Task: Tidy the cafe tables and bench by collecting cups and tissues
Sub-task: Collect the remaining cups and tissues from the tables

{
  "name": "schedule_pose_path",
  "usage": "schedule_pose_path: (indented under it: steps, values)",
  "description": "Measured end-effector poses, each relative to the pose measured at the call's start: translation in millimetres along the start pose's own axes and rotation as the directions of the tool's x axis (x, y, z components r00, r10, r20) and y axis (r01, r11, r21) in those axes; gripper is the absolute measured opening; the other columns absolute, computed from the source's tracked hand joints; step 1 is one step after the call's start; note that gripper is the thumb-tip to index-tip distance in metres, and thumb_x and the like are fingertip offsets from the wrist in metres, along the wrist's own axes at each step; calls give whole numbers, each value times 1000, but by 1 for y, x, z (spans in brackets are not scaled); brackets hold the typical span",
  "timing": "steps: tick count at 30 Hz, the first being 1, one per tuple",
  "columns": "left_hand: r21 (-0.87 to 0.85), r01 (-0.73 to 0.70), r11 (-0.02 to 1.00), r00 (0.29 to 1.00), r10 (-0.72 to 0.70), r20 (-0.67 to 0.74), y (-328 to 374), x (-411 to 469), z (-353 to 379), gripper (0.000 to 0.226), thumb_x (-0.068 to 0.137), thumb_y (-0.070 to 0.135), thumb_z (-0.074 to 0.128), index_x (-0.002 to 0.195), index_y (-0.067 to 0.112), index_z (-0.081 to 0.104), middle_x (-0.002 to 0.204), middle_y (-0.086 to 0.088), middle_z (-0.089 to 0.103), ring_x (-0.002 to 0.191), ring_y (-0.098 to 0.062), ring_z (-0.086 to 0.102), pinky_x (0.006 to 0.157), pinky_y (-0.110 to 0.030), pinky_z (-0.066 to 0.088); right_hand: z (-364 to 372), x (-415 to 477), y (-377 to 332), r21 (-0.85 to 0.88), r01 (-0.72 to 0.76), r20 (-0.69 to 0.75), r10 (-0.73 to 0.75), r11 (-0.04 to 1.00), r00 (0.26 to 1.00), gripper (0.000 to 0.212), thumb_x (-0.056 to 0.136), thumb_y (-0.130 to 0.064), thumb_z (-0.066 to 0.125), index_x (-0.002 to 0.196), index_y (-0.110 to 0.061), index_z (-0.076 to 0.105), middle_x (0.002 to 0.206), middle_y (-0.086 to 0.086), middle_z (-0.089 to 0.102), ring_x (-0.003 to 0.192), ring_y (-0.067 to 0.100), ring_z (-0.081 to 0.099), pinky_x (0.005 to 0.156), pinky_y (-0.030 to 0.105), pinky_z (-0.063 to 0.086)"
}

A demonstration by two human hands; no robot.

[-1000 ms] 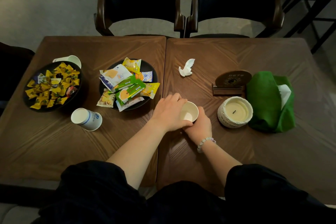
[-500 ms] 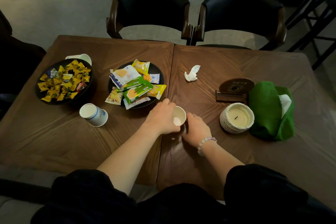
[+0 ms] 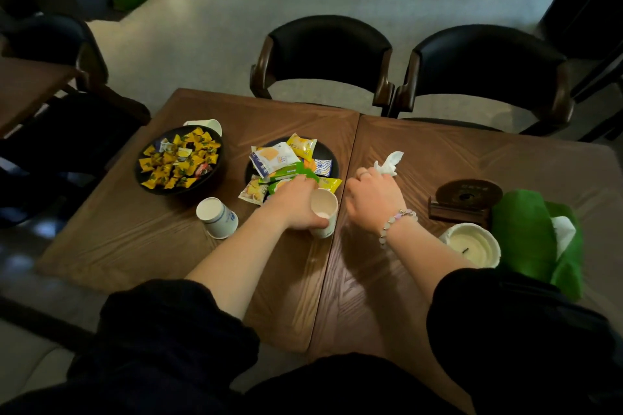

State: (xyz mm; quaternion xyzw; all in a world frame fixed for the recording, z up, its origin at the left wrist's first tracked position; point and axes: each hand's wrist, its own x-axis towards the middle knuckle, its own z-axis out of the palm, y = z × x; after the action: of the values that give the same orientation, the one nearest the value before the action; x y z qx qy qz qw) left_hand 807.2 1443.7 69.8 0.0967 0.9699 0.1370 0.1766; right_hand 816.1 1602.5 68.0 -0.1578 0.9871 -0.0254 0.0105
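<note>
One white paper cup (image 3: 323,214) stood near the seam between the two wooden tables, tilted slightly, its mouth open upward and its pale interior visible; it was gripped around the side. A second white paper cup (image 3: 217,217), with blue printing on its wall, lay tipped on the left table, mouth facing up and left. A third white cup (image 3: 206,125) sat partly hidden behind the candy bowl. A crumpled white tissue (image 3: 389,163) lay on the right table, touched at its lower edge by fingers.
</note>
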Motion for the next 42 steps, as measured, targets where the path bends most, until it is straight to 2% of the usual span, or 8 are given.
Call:
schedule_pose_path:
  steps: [7,11,15,18,24,32,37,42]
  values:
    - [-166,109,980,974,-139,-180,-18,-27,-42,70,62,50,72,121,16,59,119,-4,55,112,-22,51,90,-29,40,-14,9,-13,10,68,-25,-67,998,997,33,94,-29,41,116,-10,57,125,10,52,115,26,46,90,36,37]
    - [-229,220,948,912,-283,-296,-51,-50,-53,66,61,42,79,119,19,59,116,-3,53,107,-20,51,88,-29,40,-13,10,-44,1,166,-15,-166,986,986,33,94,-29,41,116,-10,57,124,11,53,118,27,44,95,37,35]
    - [-273,306,912,834,-395,-385,-82,-67,-66,67,67,31,80,126,15,54,128,-5,49,119,-22,46,94,-31,38,-10,14,-72,-7,260,-6,-260,966,966,33,94,-27,42,119,-12,57,125,9,53,119,27,44,99,38,33]
    - [-293,377,879,781,-472,-409,-102,-76,-69,70,72,29,78,133,11,49,136,-11,42,126,-25,41,103,-33,34,-12,21,-85,-5,276,-17,-276,961,961,34,93,-27,41,119,-10,58,124,10,53,118,27,45,99,37,32]
    - [-324,472,820,723,-570,-391,-162,-78,-70,65,72,30,78,127,7,53,130,-16,43,119,-30,46,100,-36,37,-11,51,-120,-36,244,-50,-246,969,968,35,94,-28,41,120,-10,56,126,11,52,119,27,44,96,37,34]
    - [-291,486,824,808,-551,-209,-243,-59,-55,70,70,30,81,130,9,50,129,-13,44,119,-29,46,100,-38,38,7,82,-174,-42,210,46,-209,977,977,35,94,-28,42,120,-10,56,127,9,51,120,26,43,97,36,33]
    - [-235,402,885,891,-437,-123,-277,-46,-54,75,65,32,83,127,11,47,125,-7,43,114,-23,47,93,-35,41,8,118,-202,-44,120,25,-119,992,993,34,94,-26,41,119,-8,55,128,11,51,123,28,41,99,37,33]
    - [-184,299,936,953,-302,11,-314,-42,-57,68,60,34,85,114,16,47,110,1,40,99,-14,42,78,-26,37,13,151,-244,-40,127,40,-125,991,991,31,94,-26,40,115,-10,58,124,10,53,116,26,46,94,37,36]
